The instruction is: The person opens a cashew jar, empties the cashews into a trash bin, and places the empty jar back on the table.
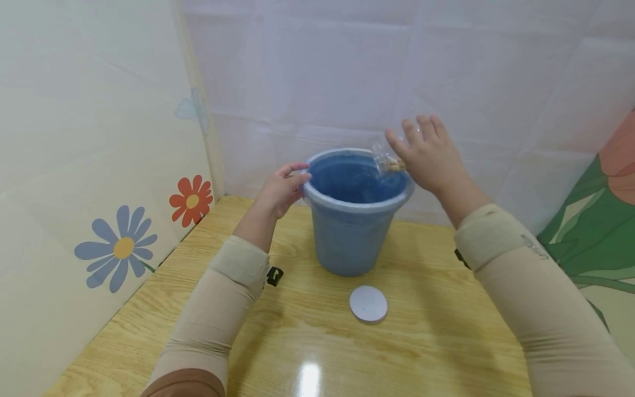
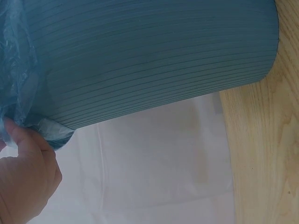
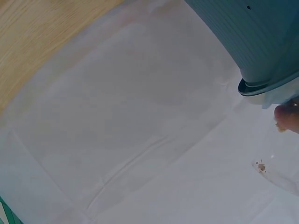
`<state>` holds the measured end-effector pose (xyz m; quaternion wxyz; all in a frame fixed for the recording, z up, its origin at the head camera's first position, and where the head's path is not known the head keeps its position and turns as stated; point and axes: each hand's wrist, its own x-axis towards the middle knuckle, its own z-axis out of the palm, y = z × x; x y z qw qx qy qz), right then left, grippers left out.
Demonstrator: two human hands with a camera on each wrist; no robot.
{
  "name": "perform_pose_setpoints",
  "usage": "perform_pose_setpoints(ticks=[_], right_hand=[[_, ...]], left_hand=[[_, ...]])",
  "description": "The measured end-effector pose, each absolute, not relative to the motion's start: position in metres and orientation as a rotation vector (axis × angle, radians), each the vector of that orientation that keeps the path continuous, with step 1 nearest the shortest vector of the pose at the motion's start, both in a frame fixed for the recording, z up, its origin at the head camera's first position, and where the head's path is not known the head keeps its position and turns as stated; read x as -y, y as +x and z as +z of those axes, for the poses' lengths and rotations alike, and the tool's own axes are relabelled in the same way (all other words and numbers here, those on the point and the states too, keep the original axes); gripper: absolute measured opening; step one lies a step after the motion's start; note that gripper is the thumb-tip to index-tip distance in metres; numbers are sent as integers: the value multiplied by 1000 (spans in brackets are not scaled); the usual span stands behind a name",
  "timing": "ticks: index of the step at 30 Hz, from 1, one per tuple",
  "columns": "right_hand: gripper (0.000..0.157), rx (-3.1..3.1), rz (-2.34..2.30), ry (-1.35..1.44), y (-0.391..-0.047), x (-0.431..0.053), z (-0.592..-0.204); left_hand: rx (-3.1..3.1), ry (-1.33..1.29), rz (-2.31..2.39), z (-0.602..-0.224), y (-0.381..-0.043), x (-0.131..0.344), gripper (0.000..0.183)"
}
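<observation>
A blue trash bin (image 1: 344,242) stands upright on the table, lined with a thin, translucent blue bag (image 2: 18,70). At the bin's left rim, my left hand (image 1: 281,190) pinches the bag's edge between thumb and fingers. Over the right rim, my right hand (image 1: 434,157) grips a clear plastic container (image 1: 381,157), tilted toward the bin's mouth. Tan pieces (image 1: 396,165) show by the container near the palm. In the right wrist view, a few brown bits (image 3: 261,166) cling to the clear plastic, and only fingertips of the hand (image 3: 288,115) show.
A round white disc (image 1: 369,304) lies flat on the wood-grain table (image 1: 307,331) in front of the bin. A white sheet (image 1: 317,71) hangs close behind. Panels with printed flowers (image 1: 124,248) stand at the left and right.
</observation>
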<state>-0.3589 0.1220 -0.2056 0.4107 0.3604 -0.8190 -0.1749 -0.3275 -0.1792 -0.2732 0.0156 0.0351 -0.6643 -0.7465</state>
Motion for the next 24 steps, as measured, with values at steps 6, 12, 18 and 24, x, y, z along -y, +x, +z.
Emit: perform_pose_setpoints(ticks=[6, 12, 18, 24], right_hand=[[53, 2009, -497, 955, -360, -121, -205], [60, 1999, -569, 970, -358, -118, -205], [63, 1990, -566, 992, -358, -115, -206], [63, 2025, -559, 978, -357, -114, -207]], left_hand=[[2074, 103, -2318, -273, -328, 179, 35], [2082, 92, -2316, -273, -328, 179, 36], [2080, 92, -2314, -273, -328, 180, 35], [2079, 93, -2313, -272, -327, 179, 35]])
